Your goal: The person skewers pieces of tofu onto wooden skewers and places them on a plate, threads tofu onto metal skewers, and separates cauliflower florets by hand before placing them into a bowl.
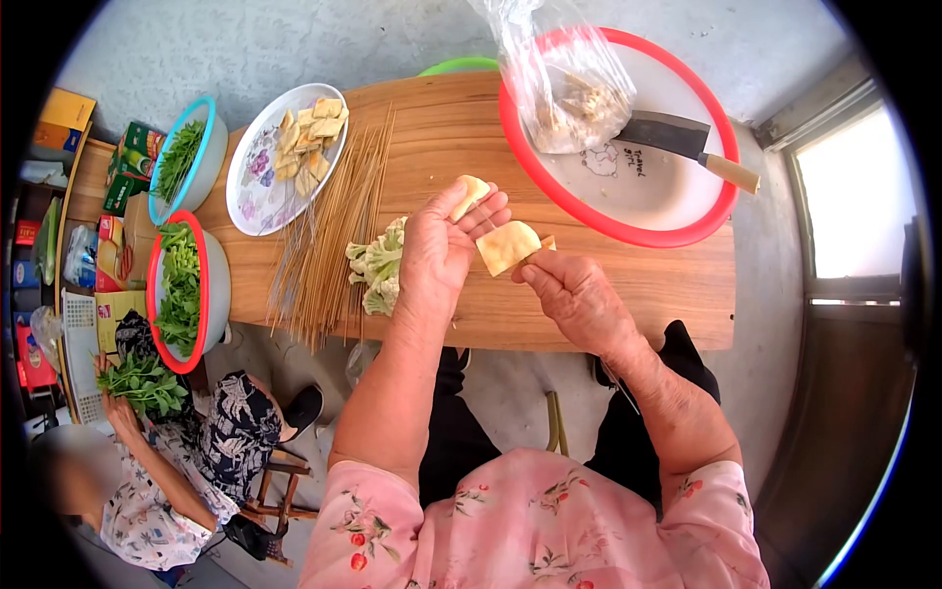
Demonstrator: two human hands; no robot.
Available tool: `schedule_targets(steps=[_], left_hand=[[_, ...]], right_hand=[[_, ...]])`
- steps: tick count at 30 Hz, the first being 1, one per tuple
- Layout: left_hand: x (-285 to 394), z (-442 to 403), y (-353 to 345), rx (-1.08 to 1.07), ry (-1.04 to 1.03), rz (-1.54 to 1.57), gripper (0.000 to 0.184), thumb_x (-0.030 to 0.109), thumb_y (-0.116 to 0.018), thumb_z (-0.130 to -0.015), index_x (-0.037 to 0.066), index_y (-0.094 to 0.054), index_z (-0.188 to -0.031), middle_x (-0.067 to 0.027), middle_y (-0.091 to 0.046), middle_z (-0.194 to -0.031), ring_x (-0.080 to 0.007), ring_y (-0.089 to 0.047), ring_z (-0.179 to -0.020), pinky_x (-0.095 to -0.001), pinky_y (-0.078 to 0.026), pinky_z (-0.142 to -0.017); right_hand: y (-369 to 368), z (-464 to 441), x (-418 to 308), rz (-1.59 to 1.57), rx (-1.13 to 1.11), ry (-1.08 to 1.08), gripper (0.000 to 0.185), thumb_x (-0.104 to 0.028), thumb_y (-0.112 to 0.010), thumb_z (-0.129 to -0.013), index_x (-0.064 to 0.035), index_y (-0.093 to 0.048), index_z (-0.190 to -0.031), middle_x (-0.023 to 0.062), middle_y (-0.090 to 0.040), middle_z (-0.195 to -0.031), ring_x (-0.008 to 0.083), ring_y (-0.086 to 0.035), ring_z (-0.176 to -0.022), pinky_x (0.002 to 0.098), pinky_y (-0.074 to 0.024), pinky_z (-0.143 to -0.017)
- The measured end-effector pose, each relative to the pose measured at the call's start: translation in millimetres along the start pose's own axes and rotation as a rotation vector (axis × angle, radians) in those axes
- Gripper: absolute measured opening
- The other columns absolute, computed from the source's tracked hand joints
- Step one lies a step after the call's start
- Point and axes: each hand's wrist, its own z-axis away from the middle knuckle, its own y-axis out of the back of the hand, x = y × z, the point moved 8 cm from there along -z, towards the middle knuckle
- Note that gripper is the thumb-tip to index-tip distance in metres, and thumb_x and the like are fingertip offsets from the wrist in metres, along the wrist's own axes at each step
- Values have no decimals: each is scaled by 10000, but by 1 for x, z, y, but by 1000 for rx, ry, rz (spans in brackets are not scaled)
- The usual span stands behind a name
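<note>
Over the wooden table, my left hand [442, 240] is turned palm up. Its thumb and fingers pinch a small pale yellow tofu slice [471, 194]. My right hand [584, 299] grips a skewer [620, 381], whose thin end shows below the wrist. A larger tofu slice [507, 247] stands at its fingertips, with the edge of another piece just behind. Whether the skewer passes through them is hidden. Left of my left hand lie cauliflower florets [378, 265] beside many loose bamboo skewers [339, 221]. A flowered oval plate [250, 211] holds more tofu slices [309, 147].
A red-rimmed basin [677, 231] at the right holds a plastic bag [574, 98] and a cleaver [667, 133]. Bowls of greens [182, 285] stand at the left. Another person [162, 471] sits there, holding leafy greens [145, 385]. The wooden table [442, 123] ends near my legs.
</note>
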Motion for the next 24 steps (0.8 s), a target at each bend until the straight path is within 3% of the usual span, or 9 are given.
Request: schedule_targets(steps=[1, 3, 5, 10, 14, 16, 19, 24], left_hand=[[-2, -1, -1, -37, 10, -5, 223, 140, -584, -838, -33, -533, -969, -203, -609, -968, -292, -611, -908, -431, -507, -823], [-7, 1, -3, -74, 21, -9, 218, 137, -587, -837, -28, -532, -969, -196, -613, -967, -286, -608, -920, -432, -501, -843], [-16, 4, -14, -137, -25, 48, 227, 147, -584, -839, -19, -534, -986, -191, -614, -962, -280, -608, -919, -425, -505, -826], [-30, 13, -31, -159, -7, 65, 466, 411, -527, -873, -9, -513, -1075, -139, -597, -1041, -280, -595, -951, -406, -503, -823], [-29, 18, -38, -156, -52, 187, 471, 404, -495, -890, -11, -492, -1112, -154, -573, -1096, -283, -578, -997, -414, -501, -832], [-29, 18, -45, -270, -92, 43, 403, 323, -507, -901, -4, -479, -1134, -163, -564, -1100, -283, -566, -1022, -405, -504, -834], [-31, 24, -48, -233, -167, -48, 338, 232, -516, -903, 2, -468, -1145, -174, -567, -1078, -282, -569, -1016, -399, -507, -834], [-29, 26, -52, -209, -204, -8, 329, 199, -535, -895, -2, -458, -1144, -170, -579, -1037, -264, -590, -966, -382, -519, -810]], right_hand=[[0, 0, -1, 0, 0, 0, 198, -171, -510, -913, -7, -616, -883, -12, -380, -533, 70, -359, -492, 245, -342, -472], [1, -2, 2, -80, 25, -72, 155, -131, -519, -878, -2, -604, -865, 122, -499, -575, 214, -492, -550, 352, -408, -543], [2, -7, 5, -117, 5, -130, 157, -127, -516, -880, -1, -608, -871, 96, -460, -545, 179, -454, -517, 337, -393, -516], [3, -8, 5, -186, 27, -131, 154, -117, -509, -888, -7, -615, -894, 45, -371, -493, 114, -358, -453, 302, -345, -451], [8, -9, 10, -178, 73, -81, 155, -116, -500, -901, -11, -614, -903, 35, -396, -503, 106, -368, -464, 295, -344, -453], [9, -9, 12, -209, 105, -79, 157, -118, -498, -904, -10, -612, -899, 29, -403, -509, 103, -372, -467, 292, -345, -453], [5, -11, 23, -232, 115, -124, 161, -121, -493, -908, -7, -605, -888, 31, -440, -539, 106, -396, -498, 291, -365, -477], [-2, -7, 13, -274, 184, -65, 153, -107, -484, -906, -4, -594, -881, 67, -519, -604, 128, -465, -567, 289, -411, -542]])
